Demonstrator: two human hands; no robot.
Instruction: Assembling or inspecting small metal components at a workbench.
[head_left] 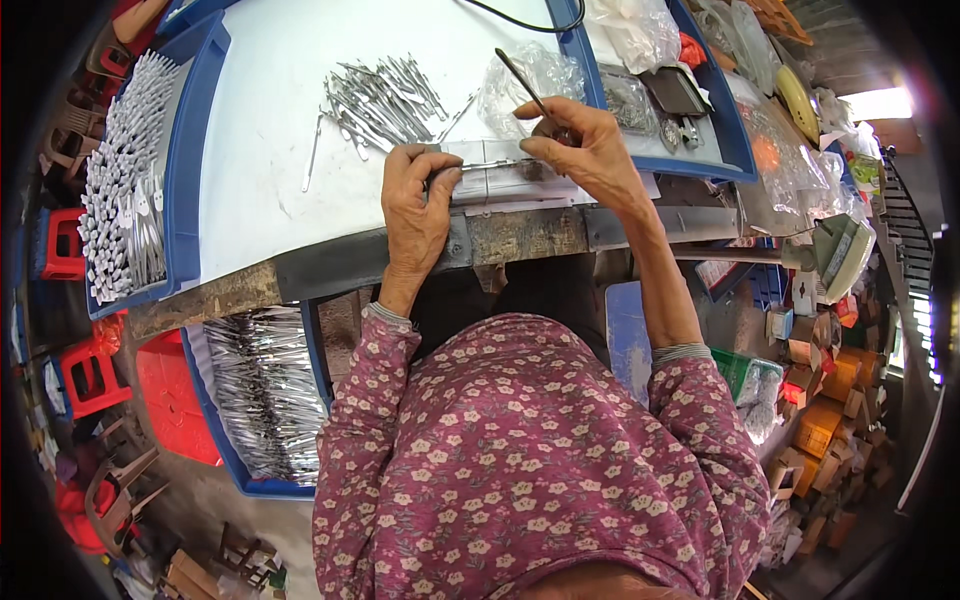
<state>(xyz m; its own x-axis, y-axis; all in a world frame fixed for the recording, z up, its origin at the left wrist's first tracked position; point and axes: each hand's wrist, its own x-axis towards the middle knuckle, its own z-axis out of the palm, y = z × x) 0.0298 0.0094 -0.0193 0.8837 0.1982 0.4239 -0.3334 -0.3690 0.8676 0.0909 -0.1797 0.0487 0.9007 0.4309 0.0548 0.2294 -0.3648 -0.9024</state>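
Note:
My left hand [418, 200] is closed at the near edge of the white-covered bench. Its thumb and fingers pinch one end of a slim silver metal strip [490, 164], which lies level over a small metal work block [500, 190]. Closed around a slender dark rod-like tool [522, 76], my right hand [590, 150] is at the strip's other end. The tool slants up to the left; its kind is not clear. Just beyond my hands lies a loose pile of similar metal strips [385, 100], beside a crumpled clear plastic bag [535, 85].
A blue tray [185, 180] packed with upright strips stands at the left. Below the bench edge is another blue tray [215, 420] full of strips. At the right, a blue tray [735, 110] holds bags and small parts. A lamp head [842, 258] juts out beyond my right arm.

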